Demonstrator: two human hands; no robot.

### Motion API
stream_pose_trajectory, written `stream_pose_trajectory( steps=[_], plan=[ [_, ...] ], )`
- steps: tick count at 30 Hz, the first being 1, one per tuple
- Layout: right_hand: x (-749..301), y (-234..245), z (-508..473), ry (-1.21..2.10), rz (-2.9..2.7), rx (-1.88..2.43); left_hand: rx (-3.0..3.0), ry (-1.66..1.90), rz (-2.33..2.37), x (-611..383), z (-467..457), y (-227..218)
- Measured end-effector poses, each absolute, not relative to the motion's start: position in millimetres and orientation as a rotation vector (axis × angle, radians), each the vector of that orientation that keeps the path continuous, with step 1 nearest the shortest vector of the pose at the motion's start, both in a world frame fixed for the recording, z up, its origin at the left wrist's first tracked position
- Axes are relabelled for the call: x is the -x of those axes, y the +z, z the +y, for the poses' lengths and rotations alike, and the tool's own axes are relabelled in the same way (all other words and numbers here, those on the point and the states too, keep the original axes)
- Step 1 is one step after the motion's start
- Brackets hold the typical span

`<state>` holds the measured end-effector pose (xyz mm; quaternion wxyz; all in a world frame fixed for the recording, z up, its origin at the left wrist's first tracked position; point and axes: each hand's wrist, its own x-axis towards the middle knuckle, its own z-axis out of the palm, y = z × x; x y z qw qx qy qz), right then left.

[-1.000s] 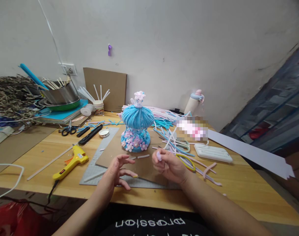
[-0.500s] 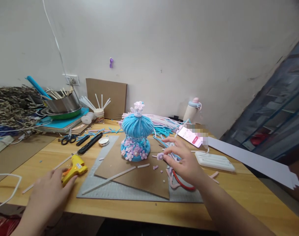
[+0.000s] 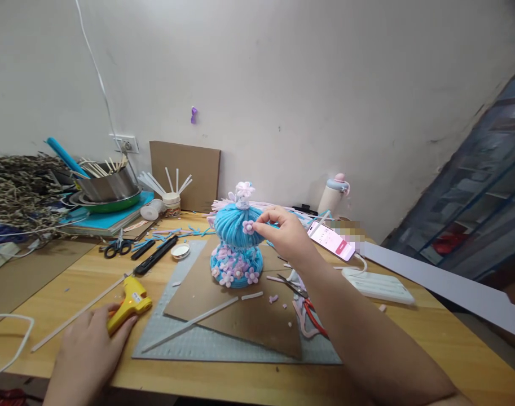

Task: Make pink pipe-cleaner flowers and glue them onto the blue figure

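Note:
A blue pipe-cleaner ornament [image 3: 229, 223] stands upright on a brown cardboard sheet [image 3: 257, 327], with pink and lilac flowers around its base and a pale flower on its top. My right hand [image 3: 285, 234] pinches a small lilac fuzzy flower [image 3: 249, 227] between thumb and fingertips, at the right front of the ornament's blue dome. Whether the flower touches the dome I cannot tell. At the lower left, my left hand [image 3: 86, 352] is wrapped round the handle of a yellow glue gun [image 3: 135, 299], which rests on the table.
Red-handled pliers or cutters [image 3: 310, 310] lie under my right forearm. A glue stick [image 3: 193, 322] and scraps lie on the cardboard, over a grey cutting mat [image 3: 181, 344]. Scissors [image 3: 117, 246], a black cutter [image 3: 156, 255], a phone [image 3: 331, 239] and a white power bank [image 3: 379, 286] surround it.
My right hand has carried the lilac flower up and left, from beside the ornament to its dome. My left hand stays at the glue gun. The view has shifted slightly.

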<state>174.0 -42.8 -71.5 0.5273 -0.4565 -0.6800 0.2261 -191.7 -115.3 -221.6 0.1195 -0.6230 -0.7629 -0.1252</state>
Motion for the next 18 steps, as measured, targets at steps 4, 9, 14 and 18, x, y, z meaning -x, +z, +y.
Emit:
stream_pose_trajectory(
  steps=[4, 9, 14, 18],
  plan=[
    [-170.7, -72.4, -37.0, 0.586, -1.599, 1.137, 1.847, -0.373, -2.357, 191.3, -113.5, -215.5],
    [-169.2, -74.4, -33.6, 0.533, -1.627, 1.15, 1.89, -0.364, -2.414, 189.3, -112.4, -210.3],
    [-169.7, -79.2, -32.2, 0.519, -1.65, 1.145, 1.896, -0.897, -2.486, 185.3, -118.7, -204.6],
    [-170.7, -82.3, -31.4, 0.53, -1.643, 1.128, 1.744, -1.747, -2.471, 169.1, -129.4, -184.1]
  ],
)
